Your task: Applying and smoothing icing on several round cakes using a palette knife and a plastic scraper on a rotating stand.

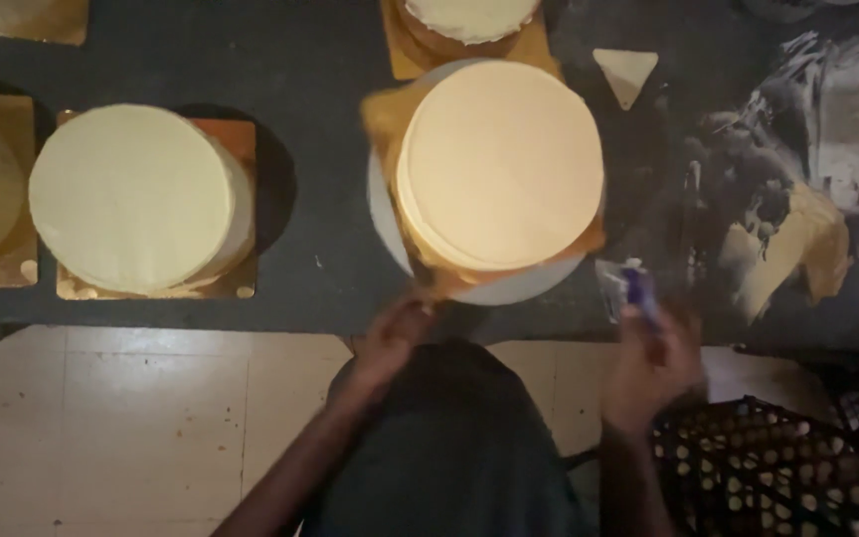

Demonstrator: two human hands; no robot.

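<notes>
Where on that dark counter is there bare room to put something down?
The widest bare patch lies between the frosted cake on its gold board and the cake on the white turntable. A bare strip also runs along the counter's back edge, above that left cake. The right end is crowded with smeared frosting, and the right hand holds a small tool there.

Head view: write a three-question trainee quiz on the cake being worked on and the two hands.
1. True or false: the round cake sits on a gold board atop a white turntable.
2. Which hand holds the small purple-and-clear tool? A left, B right.
3. What are the left hand fingers touching?

Key: 1 true. 2 B. 3 The gold board's near corner at the turntable's front edge.
</notes>
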